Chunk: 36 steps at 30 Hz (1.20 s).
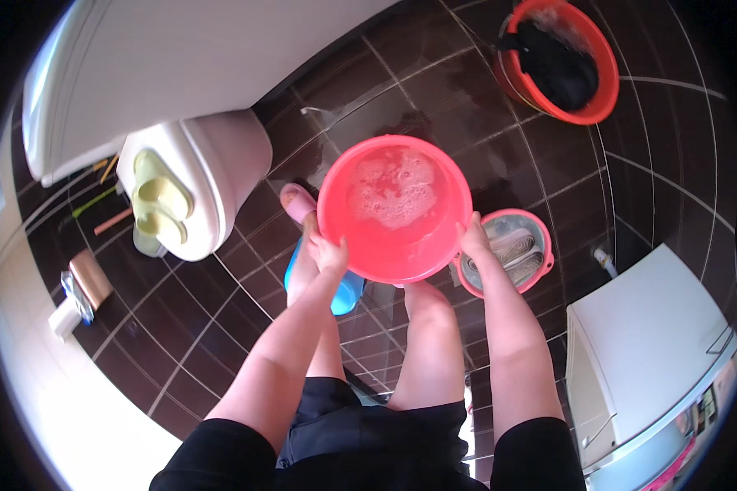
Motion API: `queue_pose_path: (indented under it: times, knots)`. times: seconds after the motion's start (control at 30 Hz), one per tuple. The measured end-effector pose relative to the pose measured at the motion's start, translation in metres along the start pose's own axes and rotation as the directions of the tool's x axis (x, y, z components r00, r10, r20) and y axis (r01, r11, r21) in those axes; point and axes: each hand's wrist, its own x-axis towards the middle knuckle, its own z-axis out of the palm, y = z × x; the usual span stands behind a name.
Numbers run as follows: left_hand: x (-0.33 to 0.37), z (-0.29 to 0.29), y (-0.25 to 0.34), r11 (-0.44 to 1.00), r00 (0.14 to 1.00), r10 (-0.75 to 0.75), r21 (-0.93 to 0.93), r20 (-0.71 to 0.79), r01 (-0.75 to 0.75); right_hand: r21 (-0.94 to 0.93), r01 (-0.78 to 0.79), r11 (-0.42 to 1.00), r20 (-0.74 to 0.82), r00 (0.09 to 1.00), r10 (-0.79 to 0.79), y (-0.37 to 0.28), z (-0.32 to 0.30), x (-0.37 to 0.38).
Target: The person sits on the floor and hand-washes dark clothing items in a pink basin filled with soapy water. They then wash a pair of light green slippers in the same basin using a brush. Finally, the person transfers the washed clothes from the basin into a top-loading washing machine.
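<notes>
Partly hidden: blue container [350, 293] | hands [329, 254] [474, 237] grip pink basin [393, 260] | black bundle [558, 67], kind unclear

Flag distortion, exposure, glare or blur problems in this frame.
Head view: dark brown glossy tiles look bowed near the right rim, corners black; head view: lower-left edge blown out; head view: pale reflections on tiles beyond the round pink plastic basin; head view: basin shows no obvious blur.
</notes>
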Motion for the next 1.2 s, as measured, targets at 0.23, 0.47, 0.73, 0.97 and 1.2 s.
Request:
queue_pose_path:
  times: [0.23, 0.47, 0.73, 0.97, 1.2]
  knots:
    - [-0.058, 0.029, -0.037, 0.581, 0.717, -0.343, -0.463, 0.607, 0.670, -0.121, 0.131, 0.984, 0.062, 0.990, -0.124, -0.043, 0.000, -0.021]
    - [-0.063, 0.049, -0.094, -0.002, 0.650, -0.065, -0.651, 0.757, 0.759, -0.176, 0.399, 0.900, 0.177, 0.912, -0.370, -0.139, 0.045, -0.092]
    - [-0.022, 0.052, -0.174, -0.350, 0.532, 0.061, -0.481, 0.845, 0.804, -0.316, 0.557, 0.768, 0.306, 0.826, -0.473, -0.251, 0.153, -0.131]
    - [0.001, 0.062, -0.205, -0.570, 0.415, 0.132, -0.274, 0.900, 0.775, -0.439, 0.598, 0.671, 0.386, 0.799, -0.460, -0.336, 0.239, -0.140]
    - [0.017, 0.057, -0.229, -0.646, 0.324, 0.138, -0.163, 0.936, 0.746, -0.494, 0.527, 0.691, 0.330, 0.849, -0.412, -0.358, 0.294, -0.129]
